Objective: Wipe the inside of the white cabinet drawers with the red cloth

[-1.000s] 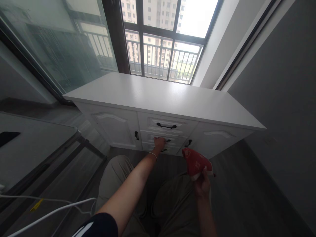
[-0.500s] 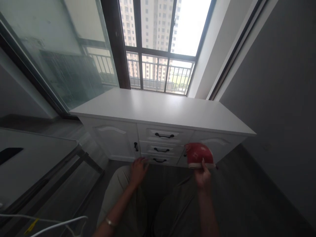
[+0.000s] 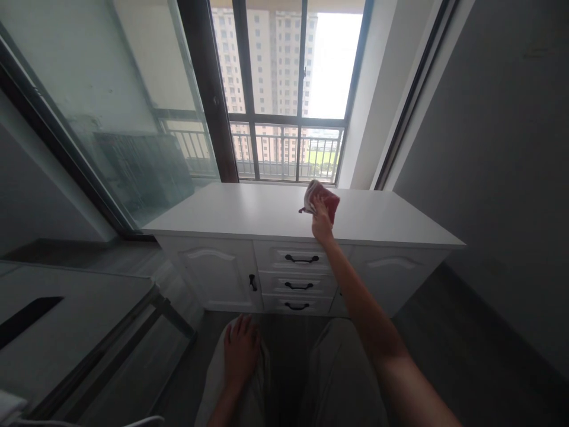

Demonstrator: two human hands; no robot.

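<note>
While the red fabric item [image 3: 329,200] is held up by the right hand [image 3: 320,220], its pale lining is turned partly toward the glass, and a small dark red tab is shown at its left edge. The fabric is pinched and bunched between the fingers of that hand; it is seen over the white top [image 3: 267,210] of the cabinet [image 3: 217,270], toward the window [image 3: 284,118], but whether the surface is touched cannot be told. By the left hand [image 3: 241,350], nothing is held: it is laid palm down on the left knee [image 3: 222,362], with its fingers slightly spread. Below the top, three closed drawers [image 3: 275,283] with dark handles [image 3: 302,258] are framed by a door on each side. At the left, a dark flat object [image 3: 33,317] is carried by a light-topped table [image 3: 93,308], and a white cable [image 3: 144,421] is partly shown at the lower edge
</note>
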